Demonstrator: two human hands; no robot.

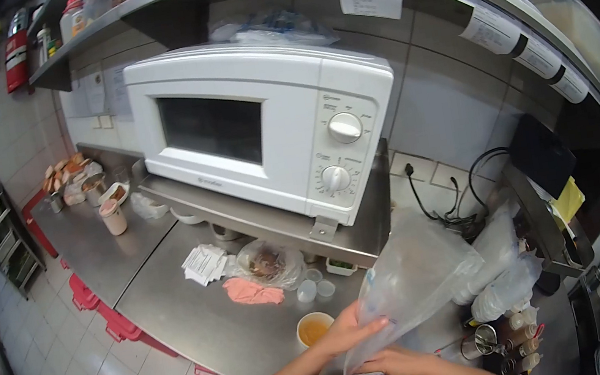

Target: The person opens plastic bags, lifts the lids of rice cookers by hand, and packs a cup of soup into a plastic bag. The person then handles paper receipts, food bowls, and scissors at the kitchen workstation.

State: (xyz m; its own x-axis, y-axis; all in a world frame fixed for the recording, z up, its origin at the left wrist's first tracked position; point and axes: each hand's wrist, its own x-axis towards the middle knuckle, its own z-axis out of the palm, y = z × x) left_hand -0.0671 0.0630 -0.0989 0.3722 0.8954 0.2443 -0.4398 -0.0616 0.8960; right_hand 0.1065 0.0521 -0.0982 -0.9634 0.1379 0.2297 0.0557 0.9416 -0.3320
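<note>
A large clear plastic bag (420, 266) is held up over the steel counter in front of me. My left hand (351, 329) is closed on its left edge, the thumb lying across the plastic. Lower down, my right hand (387, 363) grips the bag near its bottom end; some of its fingers are hidden. Just left of my left hand stands a white bowl (314, 329) with orange-yellow liquid in it. Beyond that are small clear cups (307, 291), a pink cloth (253, 291) and a plastic bag with brownish food (268, 263).
A white microwave (261, 131) rests on a raised steel shelf above the counter (179, 312). Bottles and a metal cup (479, 341) crowd the right side, beside filled plastic bags (508, 286). Black cables (458, 219) hang by the wall. Paper slips (205, 264) lie at the left.
</note>
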